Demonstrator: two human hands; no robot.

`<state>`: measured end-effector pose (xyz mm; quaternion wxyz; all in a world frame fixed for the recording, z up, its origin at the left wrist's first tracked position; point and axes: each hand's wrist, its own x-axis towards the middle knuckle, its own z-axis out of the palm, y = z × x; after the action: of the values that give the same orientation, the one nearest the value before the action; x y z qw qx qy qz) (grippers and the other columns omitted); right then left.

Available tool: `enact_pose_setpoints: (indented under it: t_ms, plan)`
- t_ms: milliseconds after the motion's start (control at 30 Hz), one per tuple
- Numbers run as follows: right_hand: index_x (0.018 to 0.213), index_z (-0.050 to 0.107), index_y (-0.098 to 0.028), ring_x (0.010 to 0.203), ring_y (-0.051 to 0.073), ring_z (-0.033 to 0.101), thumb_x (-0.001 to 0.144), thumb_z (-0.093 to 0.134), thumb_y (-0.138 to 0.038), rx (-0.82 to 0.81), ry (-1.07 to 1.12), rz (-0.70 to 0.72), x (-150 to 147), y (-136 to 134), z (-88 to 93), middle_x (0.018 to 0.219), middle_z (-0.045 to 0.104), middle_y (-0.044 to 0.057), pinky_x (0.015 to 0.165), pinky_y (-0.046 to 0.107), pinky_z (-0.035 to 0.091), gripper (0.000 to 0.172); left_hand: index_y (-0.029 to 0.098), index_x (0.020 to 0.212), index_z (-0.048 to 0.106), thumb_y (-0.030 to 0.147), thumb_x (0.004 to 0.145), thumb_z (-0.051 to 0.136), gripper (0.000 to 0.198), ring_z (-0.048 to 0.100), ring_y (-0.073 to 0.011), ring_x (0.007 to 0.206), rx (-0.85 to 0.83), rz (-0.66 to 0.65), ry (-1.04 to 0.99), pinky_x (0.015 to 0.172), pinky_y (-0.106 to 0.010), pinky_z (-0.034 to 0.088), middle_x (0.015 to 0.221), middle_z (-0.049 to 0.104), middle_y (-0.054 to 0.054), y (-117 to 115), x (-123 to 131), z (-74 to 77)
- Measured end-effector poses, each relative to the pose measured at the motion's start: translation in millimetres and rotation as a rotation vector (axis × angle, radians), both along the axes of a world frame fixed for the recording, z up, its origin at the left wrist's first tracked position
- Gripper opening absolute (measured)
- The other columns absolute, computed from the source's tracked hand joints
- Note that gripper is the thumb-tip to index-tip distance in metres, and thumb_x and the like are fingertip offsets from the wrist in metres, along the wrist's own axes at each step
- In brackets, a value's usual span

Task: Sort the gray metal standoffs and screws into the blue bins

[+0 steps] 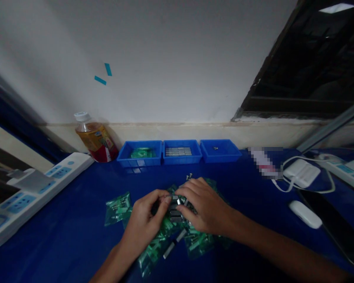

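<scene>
Over the middle of the blue table, my left hand (pixel 150 212) is closed, thumb against fingers, at the left edge of a group of grey metal blocks (pixel 175 214). My right hand (pixel 203 204) curls over the right side of the same blocks. What either hand pinches is too small and dark to tell. Green plastic bags (pixel 197 241) with parts inside lie beneath and around the hands, and one bag (pixel 118 208) is off to the left. Two loose grey bars (pixel 169 250) rest in front. Some screws (pixel 189 176) are just behind my right hand.
Three blue bins stand by the wall: left (pixel 140 160) with green bags, middle (pixel 183 159) with metal blocks, right (pixel 221 158) with small pieces. A bottle (pixel 96 139) and power strip (pixel 59 171) are left; a white charger (pixel 302 173), white case (pixel 306 214) and phone (pixel 336 230) are right.
</scene>
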<state>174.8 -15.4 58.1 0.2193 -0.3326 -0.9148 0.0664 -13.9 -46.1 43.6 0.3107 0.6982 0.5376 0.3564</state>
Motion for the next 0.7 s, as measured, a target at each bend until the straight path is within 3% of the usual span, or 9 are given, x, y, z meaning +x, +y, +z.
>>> enact_pose_setpoints:
  t_ms: [167, 333, 467, 600, 700]
  plan:
    - [0.093, 0.057, -0.016, 0.081, 0.02, 0.05, 0.088, 0.048, -0.021, 0.076, 0.031, -0.015, -2.2, -6.1, -8.2, 0.084, 0.061, 0.007, 0.074, 0.034, 0.033, 0.012, 0.017, 0.085, 0.062, 0.034, 0.09, 0.046, 0.024, 0.06, -0.0147, 0.071, 0.0, -0.047, -0.003, 0.066, -0.025, 0.046, 0.077, 0.065, -0.001, -1.2, 3.6, -1.3]
    - [0.087, 0.058, -0.016, 0.079, 0.019, 0.051, 0.091, 0.041, -0.02, 0.039, 0.102, -0.022, -2.0, -2.0, 1.5, 0.078, 0.061, 0.006, 0.072, 0.033, 0.033, 0.018, 0.018, 0.109, 0.054, 0.027, 0.088, 0.051, 0.024, 0.059, -0.0134, 0.072, 0.153, -0.081, 0.033, 0.065, -0.023, 0.047, 0.083, 0.064, -0.001, -1.6, 0.4, -0.7]
    - [0.082, 0.057, -0.017, 0.075, 0.018, 0.05, 0.093, 0.037, -0.019, -0.03, 0.151, -0.007, -1.2, -8.4, 0.4, 0.075, 0.059, 0.005, 0.072, 0.032, 0.035, 0.023, 0.018, 0.098, 0.058, 0.023, 0.089, 0.048, 0.014, 0.058, -0.0138, 0.073, 0.26, -0.125, 0.089, 0.067, -0.024, 0.046, 0.082, 0.063, -0.003, -4.2, -0.2, 0.4]
    - [0.097, 0.055, -0.016, 0.081, 0.02, 0.051, 0.09, 0.046, -0.025, -0.026, 0.177, -0.043, -2.3, -15.0, -3.3, 0.086, 0.061, 0.006, 0.076, 0.034, 0.036, 0.014, 0.017, 0.091, 0.059, 0.026, 0.091, 0.046, 0.016, 0.058, -0.0148, 0.073, 0.209, -0.098, 0.105, 0.067, -0.026, 0.045, 0.08, 0.063, -0.003, -5.3, 0.9, 0.6]
    - [0.094, 0.055, -0.016, 0.08, 0.019, 0.051, 0.09, 0.047, -0.023, 0.024, 0.139, -0.013, -4.8, -14.7, -4.0, 0.085, 0.061, 0.006, 0.075, 0.034, 0.035, 0.011, 0.018, 0.089, 0.06, 0.028, 0.092, 0.044, 0.02, 0.058, -0.0153, 0.074, 0.165, -0.104, 0.112, 0.069, -0.026, 0.044, 0.079, 0.062, -0.003, -3.9, 0.5, 0.5]
